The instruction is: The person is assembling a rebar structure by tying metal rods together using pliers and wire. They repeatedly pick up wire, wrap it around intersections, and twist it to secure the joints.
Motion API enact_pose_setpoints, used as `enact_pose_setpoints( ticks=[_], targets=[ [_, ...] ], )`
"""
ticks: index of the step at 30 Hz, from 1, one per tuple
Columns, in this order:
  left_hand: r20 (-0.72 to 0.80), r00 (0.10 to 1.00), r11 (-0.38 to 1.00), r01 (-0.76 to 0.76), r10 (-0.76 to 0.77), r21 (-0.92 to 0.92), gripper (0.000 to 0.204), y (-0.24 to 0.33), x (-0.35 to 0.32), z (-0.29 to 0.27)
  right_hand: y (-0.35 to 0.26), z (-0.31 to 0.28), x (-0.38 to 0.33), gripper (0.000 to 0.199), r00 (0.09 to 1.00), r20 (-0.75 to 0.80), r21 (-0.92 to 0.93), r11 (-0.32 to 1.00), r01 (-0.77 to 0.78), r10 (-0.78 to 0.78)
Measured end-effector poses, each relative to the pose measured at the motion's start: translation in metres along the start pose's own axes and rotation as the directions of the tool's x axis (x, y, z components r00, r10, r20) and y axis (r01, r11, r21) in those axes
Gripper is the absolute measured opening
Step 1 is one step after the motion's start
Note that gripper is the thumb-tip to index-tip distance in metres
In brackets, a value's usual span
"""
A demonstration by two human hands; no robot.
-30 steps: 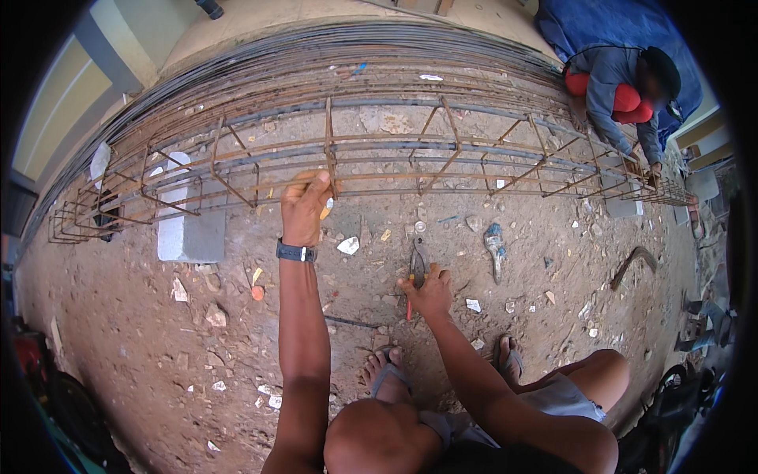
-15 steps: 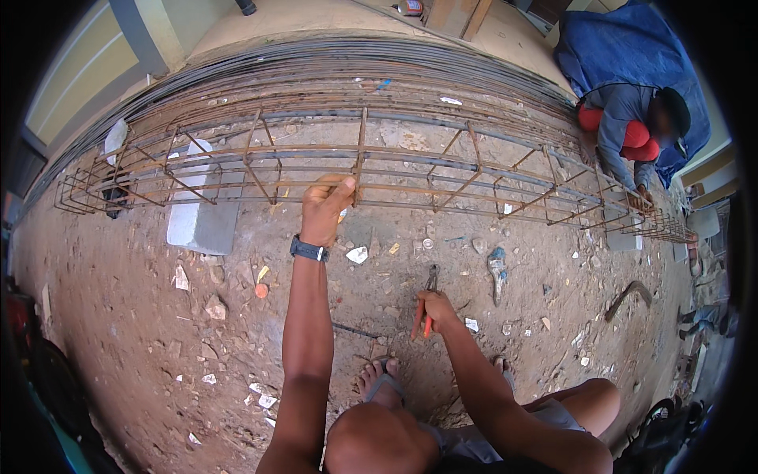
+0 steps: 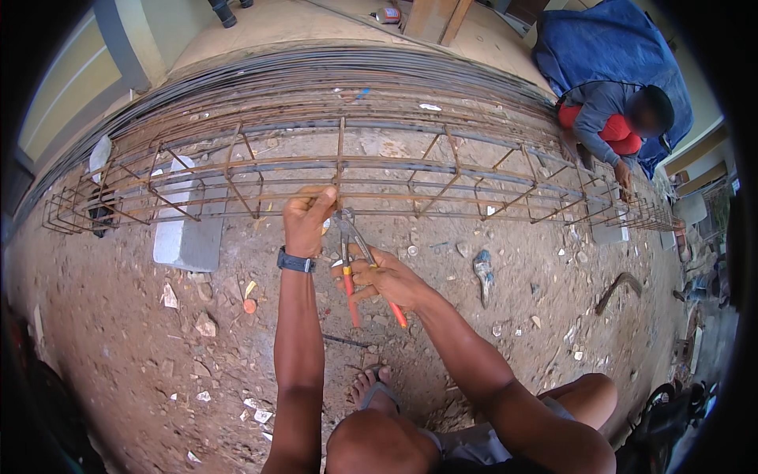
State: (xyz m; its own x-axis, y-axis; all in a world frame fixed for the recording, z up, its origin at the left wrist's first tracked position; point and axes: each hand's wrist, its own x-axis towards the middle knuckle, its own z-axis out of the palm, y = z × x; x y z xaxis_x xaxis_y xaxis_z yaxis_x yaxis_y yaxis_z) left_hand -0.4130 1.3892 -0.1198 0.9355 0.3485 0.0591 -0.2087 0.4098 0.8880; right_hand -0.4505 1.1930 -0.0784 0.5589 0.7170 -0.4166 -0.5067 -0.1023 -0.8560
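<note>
A long cage of rusty steel rebar (image 3: 340, 142) stretches across in front of me, its bars joined by square stirrups. My left hand (image 3: 306, 217), with a dark watch on the wrist, is closed at the cage's near side, thumb and fingers pinching beside an upright stirrup leg. Pincers (image 3: 347, 271) with red-orange handles are in my right hand (image 3: 387, 280). Their handles are spread, with fingers between and around them. The pincers' head reaches the lower near bar, just right of my left hand. Any tie wire at that joint is too small to make out.
Pale blocks (image 3: 185, 245) stand beneath the cage. Loose long bars (image 3: 379, 59) lie beyond it. At the far right a co-worker (image 3: 592, 118) crouches with hands at the cage's end, before a blue tarp (image 3: 616, 47). Rubble and a curved dark piece (image 3: 620, 288) lie on the dirt.
My right hand has lifted the pincers up and left from low over the ground to the cage, and their handles have spread. My left hand stays at the same stirrup. The view has shifted slightly.
</note>
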Motion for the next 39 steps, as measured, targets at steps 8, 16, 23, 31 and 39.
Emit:
enact_pose_setpoints(
  ticks=[8,16,23,31,39],
  targets=[
    [-0.011,1.0,0.999,0.027,-0.027,0.017,0.015,-0.003,-0.001,-0.001,-0.004,0.007,0.009,0.04,0.993,-0.121,-0.178,0.983,-0.036,0.015],
    [-0.016,1.0,0.999,0.013,-0.014,-0.034,0.016,-0.002,-0.002,0.002,0.013,0.003,0.014,0.031,0.972,-0.197,-0.398,0.917,0.038,-0.126],
    [-0.015,1.0,1.0,0.022,-0.022,-0.002,0.016,-0.001,-0.002,0.0,0.019,0.007,0.015,0.039,0.936,-0.265,-0.511,0.857,0.067,-0.232],
    [0.006,1.0,1.0,0.022,-0.022,0.017,0.012,-0.007,0.001,-0.013,0.005,0.014,0.015,0.038,0.998,-0.061,0.002,1.0,-0.016,0.016],
    [0.014,1.0,0.999,0.011,-0.011,-0.039,0.017,-0.004,-0.001,0.002,0.012,-0.008,0.01,0.035,0.887,0.458,0.481,0.857,-0.187,-0.064]
  ],
)
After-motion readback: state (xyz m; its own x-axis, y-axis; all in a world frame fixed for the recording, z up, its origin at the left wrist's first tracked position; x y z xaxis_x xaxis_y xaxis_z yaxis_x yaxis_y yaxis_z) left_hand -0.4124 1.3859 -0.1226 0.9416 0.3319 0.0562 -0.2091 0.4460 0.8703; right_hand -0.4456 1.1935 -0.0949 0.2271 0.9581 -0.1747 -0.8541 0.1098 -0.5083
